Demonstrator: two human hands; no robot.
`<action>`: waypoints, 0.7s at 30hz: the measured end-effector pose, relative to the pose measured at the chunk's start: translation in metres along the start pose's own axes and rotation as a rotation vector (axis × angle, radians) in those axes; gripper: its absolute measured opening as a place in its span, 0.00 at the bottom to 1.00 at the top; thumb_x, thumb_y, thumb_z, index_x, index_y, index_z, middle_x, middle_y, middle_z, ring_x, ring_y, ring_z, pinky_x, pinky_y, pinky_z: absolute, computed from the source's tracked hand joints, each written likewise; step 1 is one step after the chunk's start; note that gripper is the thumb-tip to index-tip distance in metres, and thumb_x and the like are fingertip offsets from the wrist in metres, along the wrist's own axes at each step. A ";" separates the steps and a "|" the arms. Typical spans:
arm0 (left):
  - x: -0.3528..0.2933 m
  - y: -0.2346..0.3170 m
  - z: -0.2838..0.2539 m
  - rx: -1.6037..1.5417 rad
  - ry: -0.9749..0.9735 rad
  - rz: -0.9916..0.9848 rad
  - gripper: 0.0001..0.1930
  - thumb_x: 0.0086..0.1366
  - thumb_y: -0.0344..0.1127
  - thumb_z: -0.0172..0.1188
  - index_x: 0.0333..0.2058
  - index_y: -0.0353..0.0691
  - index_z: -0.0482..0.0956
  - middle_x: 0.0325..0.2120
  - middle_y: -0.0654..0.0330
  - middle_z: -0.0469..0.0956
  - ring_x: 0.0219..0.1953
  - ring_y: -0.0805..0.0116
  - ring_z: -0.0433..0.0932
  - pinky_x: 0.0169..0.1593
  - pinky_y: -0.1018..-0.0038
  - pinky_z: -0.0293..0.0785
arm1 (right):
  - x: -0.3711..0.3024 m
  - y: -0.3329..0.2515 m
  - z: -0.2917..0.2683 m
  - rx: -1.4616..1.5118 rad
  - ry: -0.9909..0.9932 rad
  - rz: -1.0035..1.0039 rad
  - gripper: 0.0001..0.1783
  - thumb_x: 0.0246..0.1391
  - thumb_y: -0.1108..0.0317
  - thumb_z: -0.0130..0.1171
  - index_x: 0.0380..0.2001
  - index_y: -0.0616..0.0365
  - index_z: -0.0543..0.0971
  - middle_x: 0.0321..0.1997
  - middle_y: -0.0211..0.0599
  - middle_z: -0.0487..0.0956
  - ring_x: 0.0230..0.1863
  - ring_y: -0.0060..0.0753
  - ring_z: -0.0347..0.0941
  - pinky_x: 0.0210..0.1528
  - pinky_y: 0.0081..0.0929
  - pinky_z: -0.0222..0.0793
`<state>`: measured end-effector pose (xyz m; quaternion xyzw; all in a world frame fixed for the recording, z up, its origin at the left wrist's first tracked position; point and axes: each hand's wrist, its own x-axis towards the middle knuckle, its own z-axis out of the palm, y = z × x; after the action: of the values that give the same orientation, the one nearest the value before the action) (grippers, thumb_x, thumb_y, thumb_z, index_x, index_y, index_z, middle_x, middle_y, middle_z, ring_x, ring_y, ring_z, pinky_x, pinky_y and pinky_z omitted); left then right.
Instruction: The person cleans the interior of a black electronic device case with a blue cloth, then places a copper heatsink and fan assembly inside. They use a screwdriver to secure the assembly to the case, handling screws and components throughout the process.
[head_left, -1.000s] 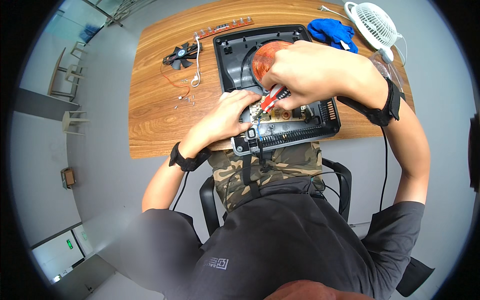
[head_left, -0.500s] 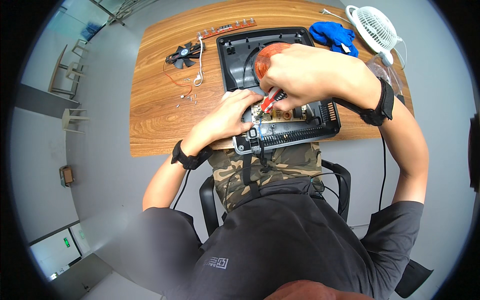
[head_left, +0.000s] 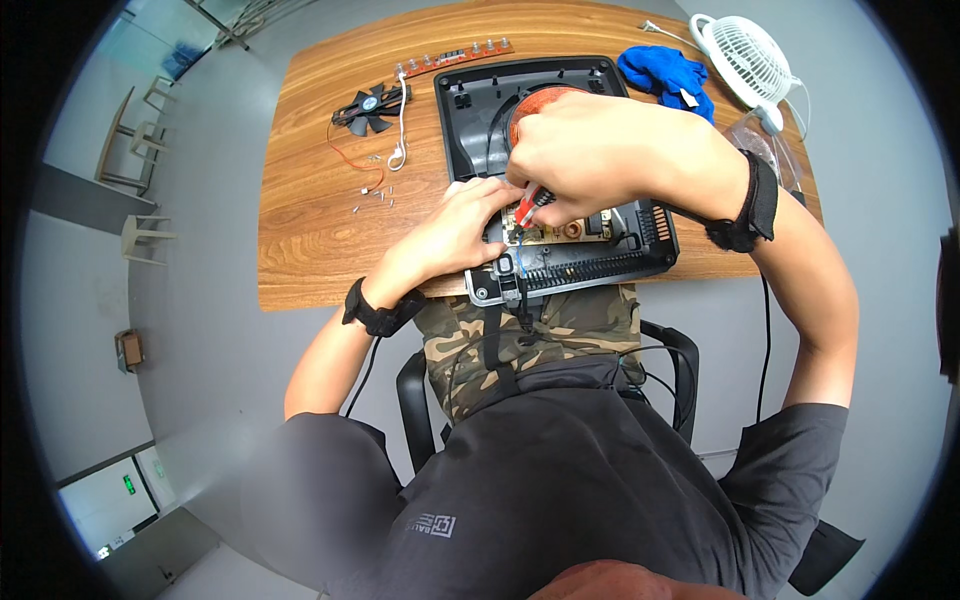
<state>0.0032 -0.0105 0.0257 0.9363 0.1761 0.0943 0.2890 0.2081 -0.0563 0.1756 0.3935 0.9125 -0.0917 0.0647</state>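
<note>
An opened induction cooker (head_left: 470, 115), a black plastic casing, lies at the table's near edge. Under my hands its circuit board (head_left: 572, 230) shows in part. My right hand (head_left: 585, 150) is closed round a hand tool with a red and black handle (head_left: 530, 208); the tool slants down to the board's left end, and its exact kind is hard to make out. The round copper coil (head_left: 545, 98) is partly covered by that hand. My left hand (head_left: 462, 228) lies on the casing's left side, thumb and fingers apart, with the fingertips at the board beside the tool.
On the left of the wooden table (head_left: 310, 220) are a black cooling fan (head_left: 372, 108), a white cable (head_left: 400, 130) and several small screws (head_left: 375, 200). A strip board (head_left: 455, 58) sits behind the casing. A blue cloth (head_left: 668, 80) and a white fan (head_left: 745, 58) occupy the far right.
My right hand has shifted slightly left and tilted with the tool, covering more of its handle. The left hand stays where it was on the casing.
</note>
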 end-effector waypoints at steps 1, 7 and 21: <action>0.000 0.000 -0.001 -0.003 -0.012 -0.015 0.32 0.49 0.30 0.70 0.57 0.37 0.75 0.55 0.50 0.75 0.61 0.52 0.71 0.66 0.60 0.63 | 0.002 -0.004 -0.002 0.004 -0.009 0.025 0.15 0.45 0.62 0.70 0.31 0.64 0.85 0.26 0.47 0.83 0.33 0.49 0.83 0.38 0.40 0.79; -0.002 0.004 -0.003 -0.124 -0.016 -0.102 0.29 0.50 0.29 0.67 0.54 0.35 0.76 0.54 0.43 0.76 0.62 0.46 0.71 0.64 0.55 0.65 | 0.017 -0.029 -0.010 0.003 -0.068 0.077 0.14 0.46 0.65 0.70 0.30 0.67 0.85 0.27 0.51 0.83 0.35 0.52 0.84 0.39 0.40 0.81; -0.002 0.019 -0.019 -0.182 -0.080 -0.126 0.18 0.58 0.35 0.68 0.45 0.30 0.81 0.40 0.40 0.83 0.46 0.47 0.82 0.51 0.58 0.78 | -0.007 -0.024 0.004 0.104 0.156 -0.129 0.19 0.59 0.66 0.63 0.51 0.61 0.73 0.48 0.48 0.73 0.38 0.53 0.81 0.39 0.43 0.77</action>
<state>0.0014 -0.0158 0.0521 0.8963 0.2138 0.0539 0.3847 0.1954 -0.0780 0.1759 0.3425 0.9323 -0.1119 -0.0330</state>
